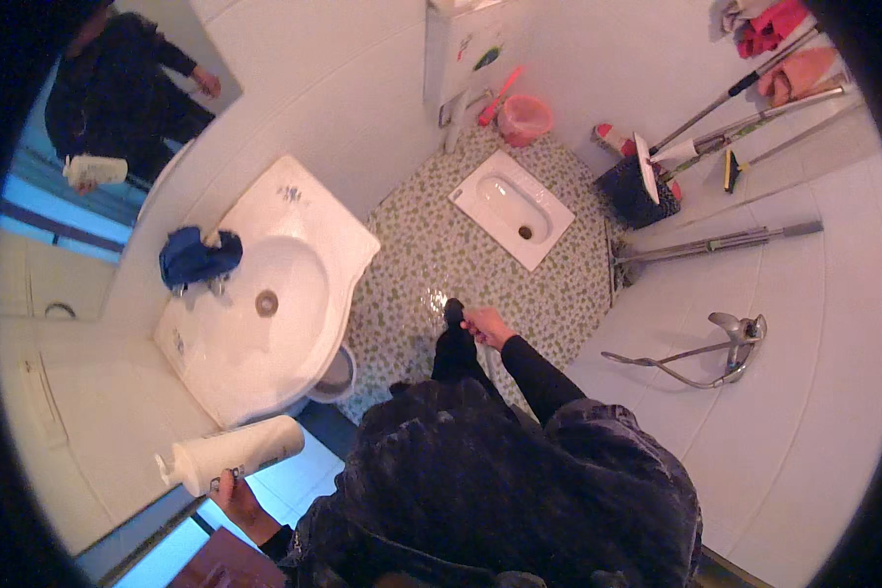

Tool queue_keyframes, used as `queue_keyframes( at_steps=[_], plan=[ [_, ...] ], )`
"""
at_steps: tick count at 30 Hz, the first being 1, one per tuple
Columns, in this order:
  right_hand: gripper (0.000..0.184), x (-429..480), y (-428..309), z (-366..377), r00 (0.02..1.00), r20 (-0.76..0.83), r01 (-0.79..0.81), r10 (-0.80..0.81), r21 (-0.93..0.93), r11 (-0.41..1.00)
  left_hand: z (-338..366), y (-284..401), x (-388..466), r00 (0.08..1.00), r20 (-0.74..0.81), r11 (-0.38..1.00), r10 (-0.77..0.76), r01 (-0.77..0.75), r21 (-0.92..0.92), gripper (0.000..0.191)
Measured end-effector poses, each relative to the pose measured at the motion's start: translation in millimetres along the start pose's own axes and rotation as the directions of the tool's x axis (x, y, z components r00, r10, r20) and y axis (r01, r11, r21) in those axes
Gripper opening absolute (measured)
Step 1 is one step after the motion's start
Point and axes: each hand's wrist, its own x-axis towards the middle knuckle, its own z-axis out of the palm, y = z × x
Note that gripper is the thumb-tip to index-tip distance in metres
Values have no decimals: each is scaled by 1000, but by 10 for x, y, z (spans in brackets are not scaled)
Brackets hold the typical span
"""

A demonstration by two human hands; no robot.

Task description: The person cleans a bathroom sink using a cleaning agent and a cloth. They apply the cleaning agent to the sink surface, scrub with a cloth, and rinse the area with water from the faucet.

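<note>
At the lower left, my left hand (237, 500) is closed around a large white pump bottle (246, 450) that lies nearly on its side, its pump head pointing left. The bottle bears writing. My right hand (486, 328) is in front of my body, above the tiled floor, with its fingers curled; whether it holds anything cannot be made out. Left of me is a white corner washbasin (301, 290). A dark blue cloth (197, 256) hangs over the basin's tap. The mirror shows my reflection with the bottle.
A white squat toilet (513, 209) is set in the pebble-patterned floor. Behind it stands a pink bucket (525, 120). Mops and a black basket (636, 192) stand at the right wall, near a shower mixer (742, 345). A small bin (336, 376) is beneath the basin.
</note>
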Motion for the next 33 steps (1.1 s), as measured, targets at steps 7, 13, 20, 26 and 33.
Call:
queue_keyframes(
  at_steps=[7, 13, 20, 26, 33],
  plan=[
    [17, 538, -1784, -1482, 973, -32, 229, -229, 271, 935, 1030, -239, 280, 998, 35, 998, -46, 45, 35, 80],
    [22, 1371, -4553, -2795, 894, -157, 445, -421, 433, 784, 1801, -628, 340, 997, -58, 989, -41, 48, 140, 66],
    [24, 936, -4397, -1817, 842, 311, 269, -441, 466, 843, 2758, -633, 240, 990, 105, 714, 91, -138, 686, 37],
    [29, -67, -3144, -253, 676, 702, -573, 225, 308, 759, 3118, -710, 459, 983, -184, 993, 22, -43, -114, 84],
    [33, -515, -2768, 781, 729, 675, 542, -117, -464, 701, 2971, -774, 496, 993, -93, 980, -76, 57, -190, 77]
  ],
)
